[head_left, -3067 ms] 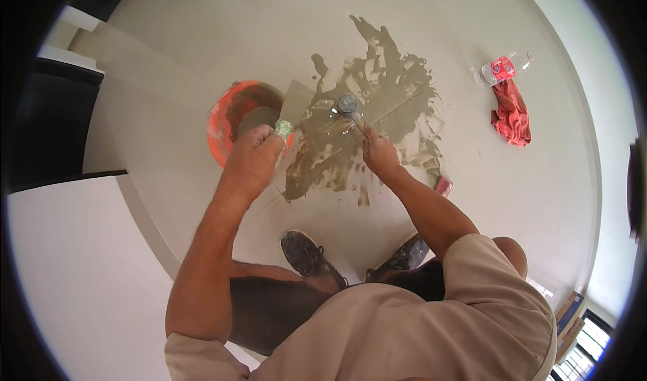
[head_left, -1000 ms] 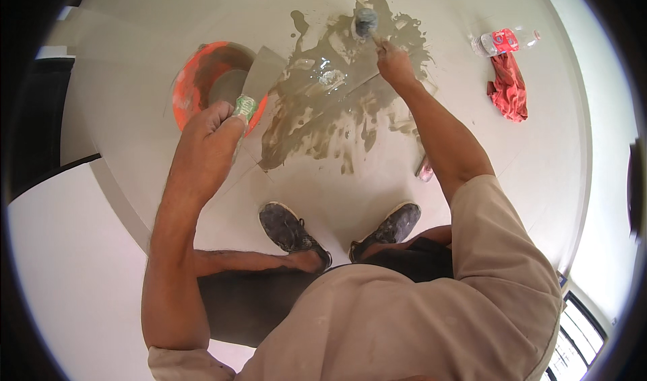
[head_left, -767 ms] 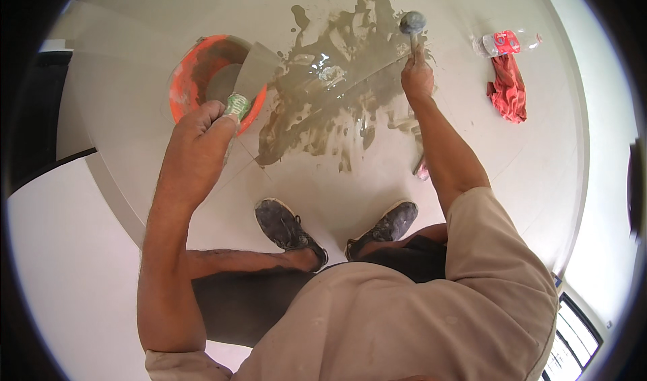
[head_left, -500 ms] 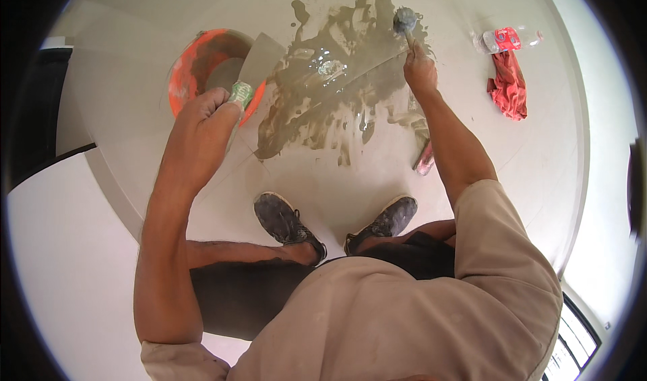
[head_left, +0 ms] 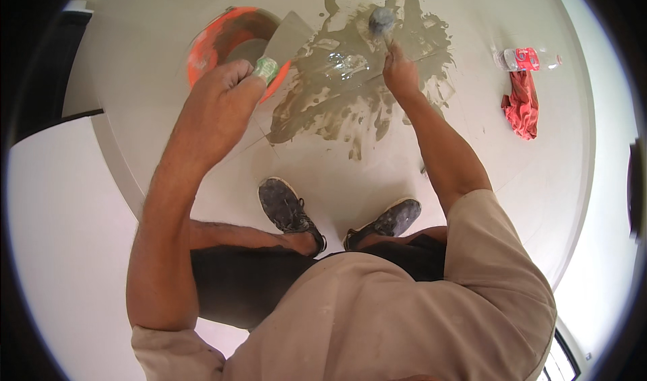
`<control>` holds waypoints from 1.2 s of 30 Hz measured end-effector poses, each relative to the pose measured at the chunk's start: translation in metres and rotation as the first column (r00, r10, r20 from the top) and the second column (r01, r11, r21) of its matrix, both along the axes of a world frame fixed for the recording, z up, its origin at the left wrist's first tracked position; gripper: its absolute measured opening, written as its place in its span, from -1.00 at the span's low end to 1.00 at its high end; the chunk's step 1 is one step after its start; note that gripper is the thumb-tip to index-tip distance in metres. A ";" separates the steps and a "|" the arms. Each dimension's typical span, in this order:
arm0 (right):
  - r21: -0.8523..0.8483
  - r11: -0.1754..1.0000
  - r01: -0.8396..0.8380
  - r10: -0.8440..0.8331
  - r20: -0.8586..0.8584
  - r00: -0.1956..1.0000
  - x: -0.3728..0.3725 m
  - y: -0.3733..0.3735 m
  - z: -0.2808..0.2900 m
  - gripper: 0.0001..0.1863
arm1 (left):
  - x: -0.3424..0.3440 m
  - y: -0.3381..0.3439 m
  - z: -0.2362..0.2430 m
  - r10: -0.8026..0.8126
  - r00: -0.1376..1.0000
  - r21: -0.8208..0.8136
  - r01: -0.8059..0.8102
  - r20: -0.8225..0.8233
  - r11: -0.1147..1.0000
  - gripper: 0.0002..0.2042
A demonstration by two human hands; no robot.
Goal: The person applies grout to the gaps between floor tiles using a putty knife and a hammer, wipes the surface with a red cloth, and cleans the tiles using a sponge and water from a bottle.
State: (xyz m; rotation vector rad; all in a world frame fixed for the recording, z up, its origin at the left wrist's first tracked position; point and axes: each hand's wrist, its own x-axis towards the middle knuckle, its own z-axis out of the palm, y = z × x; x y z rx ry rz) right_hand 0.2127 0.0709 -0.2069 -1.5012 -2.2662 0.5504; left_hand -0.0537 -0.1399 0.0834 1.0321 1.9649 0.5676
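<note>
My left hand (head_left: 219, 108) is closed around the green-and-white handle of a putty knife (head_left: 288, 41). Its broad blade overlaps the right side of an orange tub (head_left: 201, 47) that has grey paste inside. In my right hand (head_left: 403, 76) is the handle of a short brush (head_left: 382, 21), whose round grey head is slightly blurred. That head is over a wet, grey-green smear of paste (head_left: 320, 105) on the pale floor; I cannot tell whether it touches. Clear liquid glints near the middle of the smear.
On the right, a clear plastic bottle (head_left: 526, 59) with a red label lies beside a crumpled red cloth (head_left: 522, 105). My dark shoes (head_left: 282, 204) are planted just below the smear. A white wall (head_left: 67, 212) rises at the left, with a dark opening (head_left: 50, 68) beyond it.
My right hand and the brush have moved left across the smear. The view has turned a little, and a pinkish object by my right forearm is now hidden. My left hand keeps its grip.
</note>
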 end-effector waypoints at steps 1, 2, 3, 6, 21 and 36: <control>-0.006 1.000 -0.005 0.005 0.003 1.000 -0.002 -0.003 0.003 -0.55 | -0.002 -0.001 -0.001 0.005 1.000 -0.006 -0.005 0.003 1.000 -0.75; -0.126 0.992 -0.008 0.023 0.116 0.993 -0.002 -0.004 0.006 -0.54 | -0.004 -0.001 -0.001 0.006 1.000 -0.010 -0.006 0.004 1.000 -0.75; -0.243 0.970 0.004 0.053 0.226 0.973 -0.003 -0.007 0.009 -0.53 | -0.005 -0.002 0.000 0.006 1.000 -0.015 -0.006 0.007 1.000 -0.75; -0.076 0.990 -0.123 0.118 -0.067 0.991 -0.002 -0.058 0.018 -0.50 | -0.003 -0.005 0.004 0.024 0.999 0.024 -0.025 0.027 0.999 -0.74; -0.068 0.977 -0.203 0.203 -0.010 0.979 -0.003 -0.106 0.010 -0.48 | -0.006 0.004 0.001 -0.045 0.999 0.119 0.043 0.008 0.992 -0.71; -0.123 0.961 -0.248 0.253 0.034 0.967 -0.013 -0.116 0.020 -0.49 | -0.011 -0.003 0.004 -0.026 0.999 0.082 0.028 -0.018 0.996 -0.68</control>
